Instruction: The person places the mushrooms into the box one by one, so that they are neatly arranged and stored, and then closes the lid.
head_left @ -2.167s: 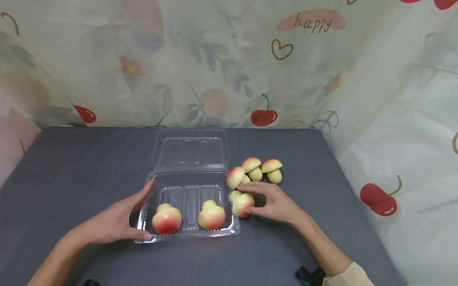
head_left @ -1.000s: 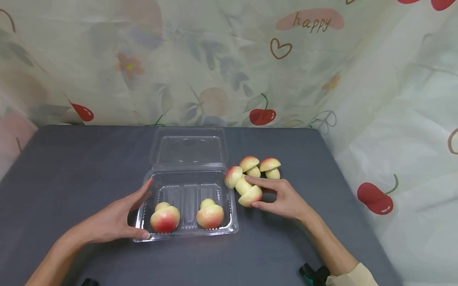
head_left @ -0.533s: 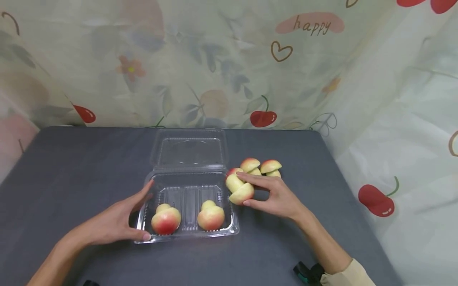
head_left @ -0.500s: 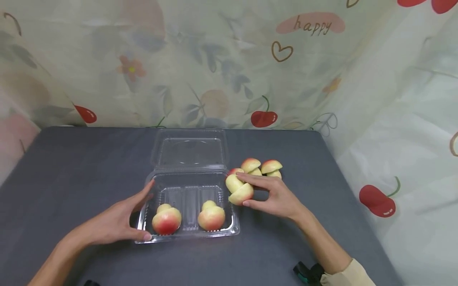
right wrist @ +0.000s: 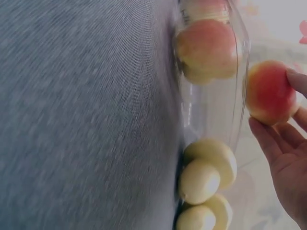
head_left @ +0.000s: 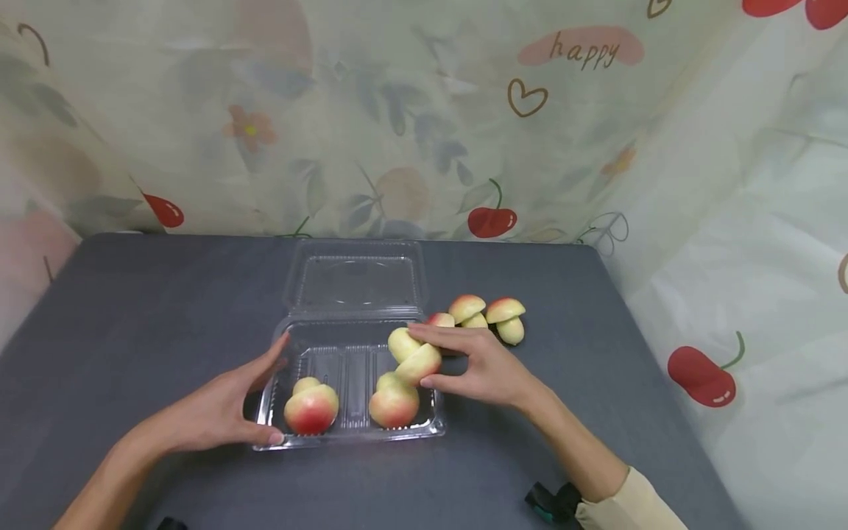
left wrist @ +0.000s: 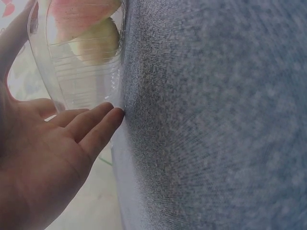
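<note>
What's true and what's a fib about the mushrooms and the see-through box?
1. The right-hand grip holds a mushroom over the see-through box. True.
2. The box is shut. False: its lid is open.
3. Two other mushrooms rest inside the box. True.
4. No mushrooms lie outside the box. False: three loose mushrooms lie to its right.
5. The left-hand grip touches the box. True.
6. All the mushrooms are blue. False: they show pale yellow and red.

Gray tabletop (head_left: 172, 309); cherry-print backdrop (head_left: 411, 132), perhaps plastic.
</note>
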`<state>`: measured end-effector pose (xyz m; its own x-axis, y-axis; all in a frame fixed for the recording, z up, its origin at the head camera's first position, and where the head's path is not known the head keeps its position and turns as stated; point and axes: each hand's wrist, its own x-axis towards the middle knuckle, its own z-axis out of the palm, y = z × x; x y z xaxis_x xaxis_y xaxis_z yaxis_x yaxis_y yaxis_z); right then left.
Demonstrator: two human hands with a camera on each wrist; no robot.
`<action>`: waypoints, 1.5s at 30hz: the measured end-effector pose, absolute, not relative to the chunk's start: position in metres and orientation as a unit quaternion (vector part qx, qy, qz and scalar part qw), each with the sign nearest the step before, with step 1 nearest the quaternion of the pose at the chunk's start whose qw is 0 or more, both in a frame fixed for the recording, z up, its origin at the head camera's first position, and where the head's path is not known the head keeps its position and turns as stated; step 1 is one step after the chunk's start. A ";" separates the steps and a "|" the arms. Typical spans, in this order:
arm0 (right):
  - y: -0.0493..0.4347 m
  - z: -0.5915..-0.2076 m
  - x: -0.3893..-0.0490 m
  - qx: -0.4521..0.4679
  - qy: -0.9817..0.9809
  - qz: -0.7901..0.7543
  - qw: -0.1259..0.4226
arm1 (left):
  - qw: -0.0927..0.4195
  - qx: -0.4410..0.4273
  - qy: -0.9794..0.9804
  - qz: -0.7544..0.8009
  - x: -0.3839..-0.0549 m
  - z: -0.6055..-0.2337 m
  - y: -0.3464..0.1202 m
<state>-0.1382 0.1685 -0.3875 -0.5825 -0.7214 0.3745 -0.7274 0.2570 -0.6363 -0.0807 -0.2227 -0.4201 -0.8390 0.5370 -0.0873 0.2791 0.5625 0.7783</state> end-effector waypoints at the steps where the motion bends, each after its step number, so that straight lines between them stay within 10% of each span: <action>1: 0.166 -0.387 -0.139 0.461 -0.792 0.400 0.005 | 0.159 0.235 0.870 0.403 -0.081 -0.420 -0.223; 45: 0.096 -0.410 -0.124 0.477 -0.799 0.364 -0.041 | 0.163 0.238 0.872 0.396 -0.082 -0.419 -0.221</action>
<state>-0.1240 0.0963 -0.4102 -0.5412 -0.7922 0.2821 -0.7324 0.2792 -0.6210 -0.0819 -0.2215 -0.4193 -0.8332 0.5447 -0.0952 0.2867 0.5727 0.7680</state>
